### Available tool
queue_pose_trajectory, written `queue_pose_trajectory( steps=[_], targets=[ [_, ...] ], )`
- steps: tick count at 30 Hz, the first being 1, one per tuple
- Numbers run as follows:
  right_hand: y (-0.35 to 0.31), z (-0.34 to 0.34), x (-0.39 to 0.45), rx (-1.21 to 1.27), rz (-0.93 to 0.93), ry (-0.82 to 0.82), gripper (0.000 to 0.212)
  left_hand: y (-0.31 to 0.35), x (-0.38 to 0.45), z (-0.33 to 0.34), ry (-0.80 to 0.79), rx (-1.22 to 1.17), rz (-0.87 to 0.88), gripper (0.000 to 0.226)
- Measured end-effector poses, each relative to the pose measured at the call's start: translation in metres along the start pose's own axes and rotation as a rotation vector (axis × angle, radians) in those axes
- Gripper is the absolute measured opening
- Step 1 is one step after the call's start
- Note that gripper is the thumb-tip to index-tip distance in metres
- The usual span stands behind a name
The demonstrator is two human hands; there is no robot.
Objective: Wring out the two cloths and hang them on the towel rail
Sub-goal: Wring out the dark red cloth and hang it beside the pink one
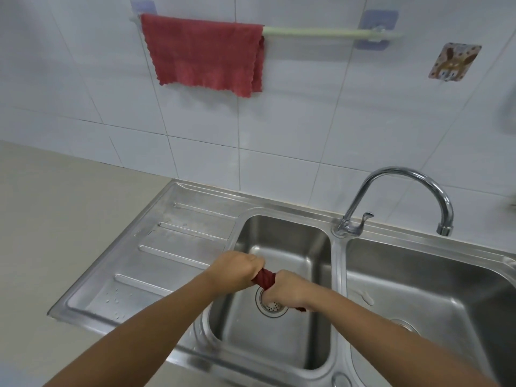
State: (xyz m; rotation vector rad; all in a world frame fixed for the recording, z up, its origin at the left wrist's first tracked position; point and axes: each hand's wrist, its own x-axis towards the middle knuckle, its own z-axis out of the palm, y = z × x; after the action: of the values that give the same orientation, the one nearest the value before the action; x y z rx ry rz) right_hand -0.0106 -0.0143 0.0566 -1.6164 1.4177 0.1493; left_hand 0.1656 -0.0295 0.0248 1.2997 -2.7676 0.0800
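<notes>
wringing dark cloth [264, 278] over left basin [282, 236].
left hand [237, 268] and right hand [287, 289] both fisted tight on its twisted ends, above drain [273, 306]. red cloth [203, 53] draped over rail [321, 32], left end.

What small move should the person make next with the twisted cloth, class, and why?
Probably lift the twisted cloth up to the free right part of the towel rail. Both hands, left and right, clench it over the small basin, and the red cloth already hangs on the left.
</notes>
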Motion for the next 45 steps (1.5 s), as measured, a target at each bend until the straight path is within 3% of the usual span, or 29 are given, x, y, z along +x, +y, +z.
queue_pose_trajectory(
  steps=[5, 8, 14, 20, 23, 26, 29, 32, 40, 45],
  targets=[
    [0.005, 0.004, 0.012, -0.487, -0.139, 0.372, 0.018, -0.006, 0.017, -0.012, -0.161, 0.054, -0.096, 0.026],
    [0.008, -0.008, 0.019, -0.674, -0.249, 0.5, 0.024, -0.001, 0.026, -0.021, -0.313, -0.09, -0.225, 0.025],
    [0.016, -0.028, 0.028, -0.902, -0.44, 0.502, 0.023, 0.009, 0.032, -0.032, -0.631, -0.862, -0.453, 0.026],
    [0.023, -0.027, 0.04, -0.976, -0.509, 0.484, 0.023, 0.013, 0.027, -0.02, -0.853, -1.237, -0.662, 0.034],
    [0.025, -0.022, 0.048, -0.984, -0.521, 0.493, 0.021, 0.012, 0.023, -0.014, -0.886, -1.313, -0.72, 0.035],
    [0.027, -0.018, 0.054, -0.955, -0.523, 0.507, 0.02, 0.014, 0.02, -0.007, -0.739, -1.163, -0.727, 0.026],
    [0.031, -0.011, 0.055, -0.877, -0.501, 0.53, 0.019, 0.016, 0.015, 0.003, -0.478, -0.707, -0.621, 0.02],
    [0.034, -0.003, 0.051, -0.836, -0.45, 0.531, 0.022, 0.018, 0.009, 0.008, -0.313, -0.314, -0.553, 0.027],
    [0.032, 0.003, 0.045, -0.88, -0.369, 0.506, 0.021, 0.032, 0.002, 0.009, -0.355, -0.429, -0.612, 0.023],
    [0.031, 0.002, 0.041, -0.728, -0.379, 0.463, 0.021, 0.029, -0.004, 0.013, -0.26, -0.242, -0.565, 0.029]
  ],
)
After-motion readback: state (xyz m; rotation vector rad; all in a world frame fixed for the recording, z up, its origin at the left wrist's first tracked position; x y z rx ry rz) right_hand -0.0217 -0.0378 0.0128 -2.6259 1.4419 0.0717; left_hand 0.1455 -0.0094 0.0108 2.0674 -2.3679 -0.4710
